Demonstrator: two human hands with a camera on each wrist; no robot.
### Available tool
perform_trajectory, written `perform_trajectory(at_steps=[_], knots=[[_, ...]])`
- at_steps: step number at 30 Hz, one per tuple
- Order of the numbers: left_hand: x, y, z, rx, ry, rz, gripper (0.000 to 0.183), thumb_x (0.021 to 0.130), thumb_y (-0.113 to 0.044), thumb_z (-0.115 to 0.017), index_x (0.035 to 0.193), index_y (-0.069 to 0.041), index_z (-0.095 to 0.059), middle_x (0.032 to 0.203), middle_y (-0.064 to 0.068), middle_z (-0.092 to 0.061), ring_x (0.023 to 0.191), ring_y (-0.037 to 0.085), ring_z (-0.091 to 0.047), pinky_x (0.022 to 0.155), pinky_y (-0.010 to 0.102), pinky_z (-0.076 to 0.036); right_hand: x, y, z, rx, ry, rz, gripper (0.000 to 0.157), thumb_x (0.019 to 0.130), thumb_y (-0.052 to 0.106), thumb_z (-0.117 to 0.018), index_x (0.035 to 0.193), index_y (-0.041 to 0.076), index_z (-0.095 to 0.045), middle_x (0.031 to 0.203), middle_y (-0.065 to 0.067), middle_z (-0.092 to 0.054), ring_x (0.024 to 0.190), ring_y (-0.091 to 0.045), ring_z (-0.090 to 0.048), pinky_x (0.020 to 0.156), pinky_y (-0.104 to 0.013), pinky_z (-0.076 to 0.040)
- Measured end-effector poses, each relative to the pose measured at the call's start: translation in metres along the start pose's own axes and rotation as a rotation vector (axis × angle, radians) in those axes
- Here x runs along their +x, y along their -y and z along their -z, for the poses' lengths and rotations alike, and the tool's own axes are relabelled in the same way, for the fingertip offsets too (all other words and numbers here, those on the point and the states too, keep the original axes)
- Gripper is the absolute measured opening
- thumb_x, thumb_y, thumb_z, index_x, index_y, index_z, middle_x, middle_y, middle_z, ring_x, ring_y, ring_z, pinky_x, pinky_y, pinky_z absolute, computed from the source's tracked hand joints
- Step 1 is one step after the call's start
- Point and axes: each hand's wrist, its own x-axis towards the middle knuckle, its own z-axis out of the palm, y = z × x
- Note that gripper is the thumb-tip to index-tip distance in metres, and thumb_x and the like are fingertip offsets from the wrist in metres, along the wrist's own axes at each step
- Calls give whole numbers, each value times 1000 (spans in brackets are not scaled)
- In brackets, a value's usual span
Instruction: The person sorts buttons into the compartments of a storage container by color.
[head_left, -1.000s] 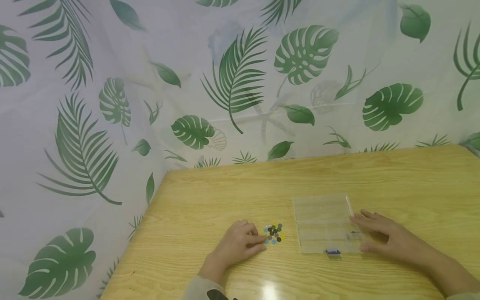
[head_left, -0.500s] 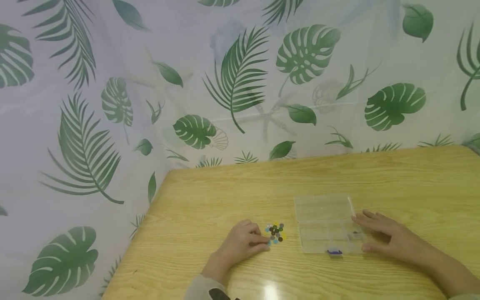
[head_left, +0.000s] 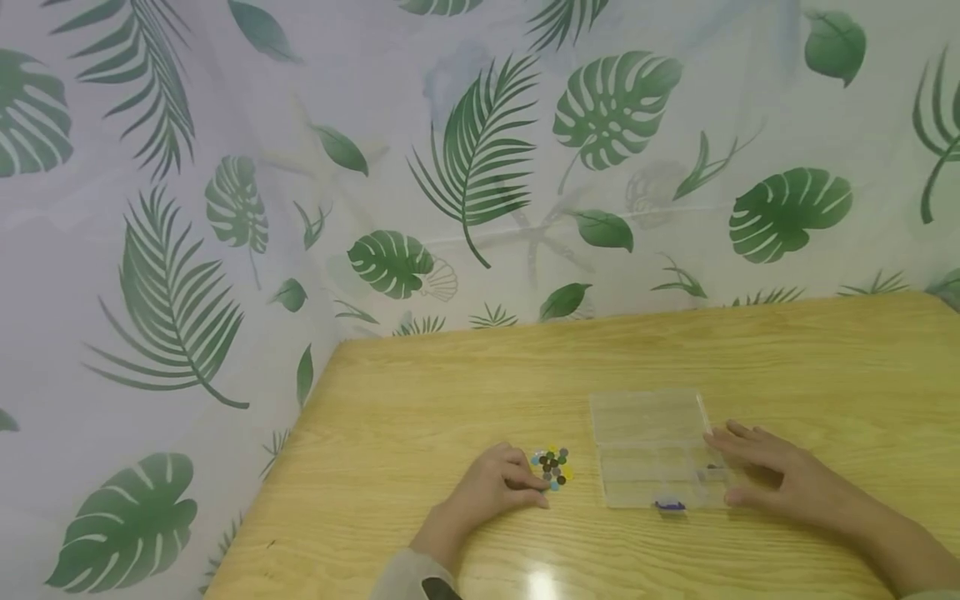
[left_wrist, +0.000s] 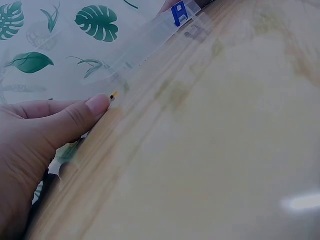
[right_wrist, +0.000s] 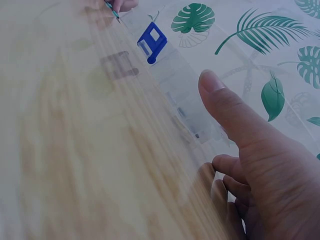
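Small round discs in blue, yellow, green, brown and grey form a flat cluster [head_left: 553, 463] on the wooden table. My left hand [head_left: 497, 487] is at the cluster's near left side, index fingertip right beside a light blue disc [head_left: 555, 486] and thumb just below. I cannot tell whether a disc is pinched there; the fingertips cover that spot. To the right lies a clear plastic compartment box [head_left: 637, 475], its lid [head_left: 645, 417] laid back, with a blue latch [head_left: 670, 505] in front. My right hand [head_left: 787, 479] rests at the box's right side, fingers extended and thumb spread.
A small dark piece [head_left: 712, 468] shows in a right-hand compartment of the box. The wooden table [head_left: 465, 383] meets a white leaf-printed cloth [head_left: 495, 208] at the back and left. Light glares off the near tabletop.
My left hand has moved a little to the right along the cluster's near edge, and one light blue disc is now hidden at its fingertips. My right hand stays by the box.
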Motion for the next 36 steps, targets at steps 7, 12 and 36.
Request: perform_trajectory(at_steps=[7,12,36], knots=[[-1,1,5,-217,55,169,26,75,-31,-76,95,-15,-75,83,-12,-60,80,3,-45,74,21,-42,1,0,-1,-2,3,1,64,83,18,-72,141,22,-45,144,-30,-34,126,-64,-19,92,-78,-12],[-2,2,6,-232,51,167,23,76,-30,-75,93,-14,-76,83,-10,-60,81,4,-48,75,21,-43,2,1,-1,-5,3,4,63,83,18,-71,141,22,-46,144,-29,-35,127,-63,-20,93,-78,-13],[-1,1,0,173,-15,-118,18,83,-29,-68,92,-14,-68,86,-7,-60,80,3,-42,72,10,-38,0,2,0,-24,-12,-2,63,82,20,-73,140,23,-47,143,-30,-35,125,-64,-22,92,-78,-15]])
